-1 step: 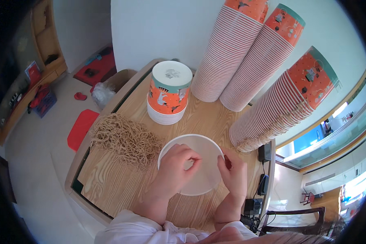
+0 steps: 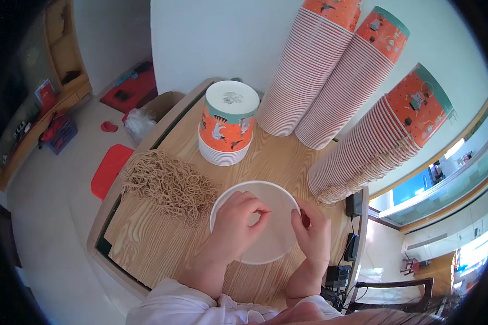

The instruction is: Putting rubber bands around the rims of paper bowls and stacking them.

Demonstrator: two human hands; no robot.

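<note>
A white-lined paper bucket [image 2: 275, 216] stands mouth up in front of me. My left hand [image 2: 237, 222] is over its left side, thumb and forefinger pinched together; whatever lies between them is too small to make out. At the right rim, my right hand [image 2: 313, 234] is closed on the bucket's edge, its fingers curled and partly hidden behind the thumb. A tangled pile of tan cords [image 2: 168, 187] lies left of the bucket.
Beyond the bucket stands a short upside-down bucket stack [image 2: 226, 130] with orange and green print. Tall nested stacks [image 2: 303, 70] lean at the back; the right-hand stack [image 2: 374, 141] has tan cords along its side. Black adapters [image 2: 339, 275] sit by the table's right edge.
The view has shifted by a little, and the bucket's near rim sits slightly lower in it. Both hands keep the same pose.
</note>
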